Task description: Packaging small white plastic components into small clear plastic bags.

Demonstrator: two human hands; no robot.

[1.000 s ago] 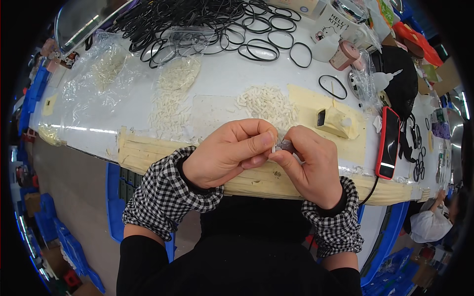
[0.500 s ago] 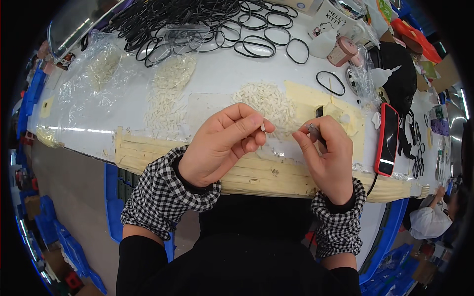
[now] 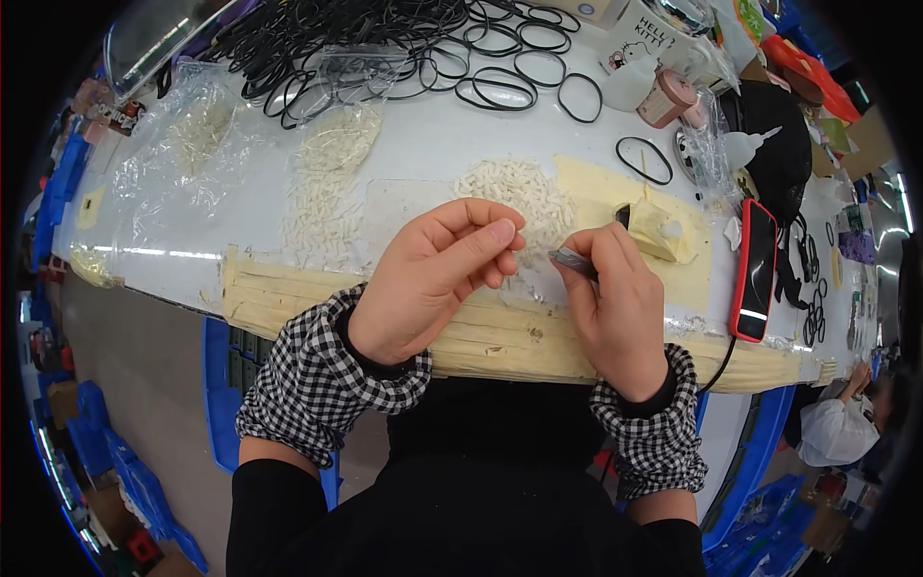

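My left hand (image 3: 437,279) is closed in a pinch above the front of the table; whatever lies between thumb and forefinger does not show. To its right, my right hand (image 3: 618,303) grips a small flat grey blade (image 3: 575,262) between thumb and fingers, its tip pointing left toward the other hand. Behind both hands lies a heap of short white tube-like pieces (image 3: 514,188). Another spread of such pieces (image 3: 322,207) sits farther left, by the mouth of a clear bag (image 3: 336,139). A yellow tape-wrapped block (image 3: 661,231) stands beyond my right hand.
Many black rubber-like loops (image 3: 385,48) cover the back of the table. A red-cased phone (image 3: 755,272) with a cable lies at right. Yellow tape (image 3: 538,341) covers the front edge. A pink cup (image 3: 666,99) and white squeeze bottle (image 3: 630,85) stand at back right.
My right hand has moved left, closer to my left hand, and the grey blade shows more. The small white piece at my left fingertips is out of sight.
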